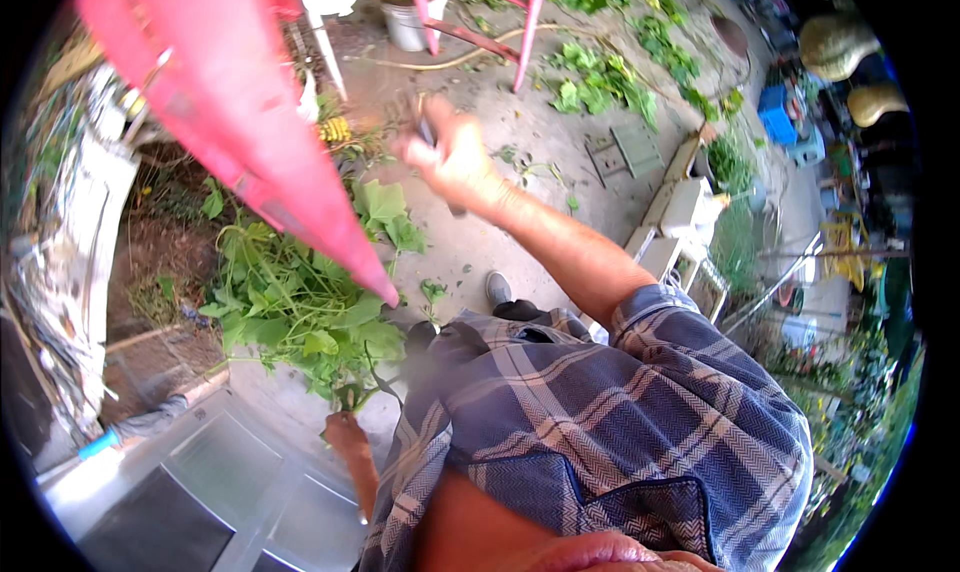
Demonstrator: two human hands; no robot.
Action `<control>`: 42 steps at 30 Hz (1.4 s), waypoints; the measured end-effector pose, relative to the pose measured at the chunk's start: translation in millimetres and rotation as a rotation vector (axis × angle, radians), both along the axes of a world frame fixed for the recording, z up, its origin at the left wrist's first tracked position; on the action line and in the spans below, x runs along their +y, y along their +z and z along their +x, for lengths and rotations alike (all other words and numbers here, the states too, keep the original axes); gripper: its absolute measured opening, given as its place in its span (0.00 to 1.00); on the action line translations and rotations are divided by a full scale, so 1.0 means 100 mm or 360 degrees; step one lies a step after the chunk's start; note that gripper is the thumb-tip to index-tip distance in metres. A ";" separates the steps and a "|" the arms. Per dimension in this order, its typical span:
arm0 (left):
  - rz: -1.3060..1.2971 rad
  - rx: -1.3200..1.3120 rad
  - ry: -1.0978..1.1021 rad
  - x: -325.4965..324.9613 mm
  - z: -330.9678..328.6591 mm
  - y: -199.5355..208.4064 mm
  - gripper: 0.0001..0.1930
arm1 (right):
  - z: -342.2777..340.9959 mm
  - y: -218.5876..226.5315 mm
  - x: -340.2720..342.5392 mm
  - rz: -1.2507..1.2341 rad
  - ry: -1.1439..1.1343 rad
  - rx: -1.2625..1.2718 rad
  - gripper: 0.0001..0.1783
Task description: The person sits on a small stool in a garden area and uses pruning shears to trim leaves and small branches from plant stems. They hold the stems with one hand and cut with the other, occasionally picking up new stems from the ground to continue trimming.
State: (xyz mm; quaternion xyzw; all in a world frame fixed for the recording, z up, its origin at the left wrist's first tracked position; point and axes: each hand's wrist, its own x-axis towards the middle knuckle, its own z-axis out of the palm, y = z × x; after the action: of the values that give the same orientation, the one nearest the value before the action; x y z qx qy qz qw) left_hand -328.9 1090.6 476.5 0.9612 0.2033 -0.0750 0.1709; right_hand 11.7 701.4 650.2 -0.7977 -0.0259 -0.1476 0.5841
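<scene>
My left hand (347, 430) is low at the left, its fingers closed around the stems of a big bunch of leafy green vines (300, 302). The broad leaves fan out above it, beside the pink leg of a tall stand. My right hand (458, 162) is raised over the concrete at the centre, closed on a slim dark tool (427, 130). Motion blur hides the tool's exact kind, and part of it shows below the palm. Between the two hands, the pink metal leg (250, 122) slants down from the top left.
A white bucket (405, 27) stands at the top behind pink legs (530, 32). Cut vines (600, 82) lie on the concrete. A green folding stool (638, 150) is to the right, near white boxes (690, 207). A glazed metal door (220, 482) lies at the lower left.
</scene>
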 end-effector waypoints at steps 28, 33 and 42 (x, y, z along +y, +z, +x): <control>-0.1080 -0.0306 -0.0836 -3.43 1.90 0.29 0.06 | -3.99 -2.61 -2.91 -0.0844 -0.0441 0.2133 0.22; -0.0800 -0.0354 -0.0315 -2.23 1.19 -0.12 0.07 | -3.54 -2.86 -2.93 -0.1228 -0.0232 0.1818 0.19; -0.0614 -0.0412 0.0388 -1.26 0.26 -0.33 0.09 | -2.24 -2.38 -2.25 -0.1333 0.0393 0.1482 0.20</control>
State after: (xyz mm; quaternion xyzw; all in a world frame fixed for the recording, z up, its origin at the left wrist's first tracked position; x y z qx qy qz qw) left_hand -302.5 965.1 443.6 0.8808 0.2759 0.0324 0.3834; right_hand -212.6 476.5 412.2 -0.9301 0.0836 0.3057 0.1855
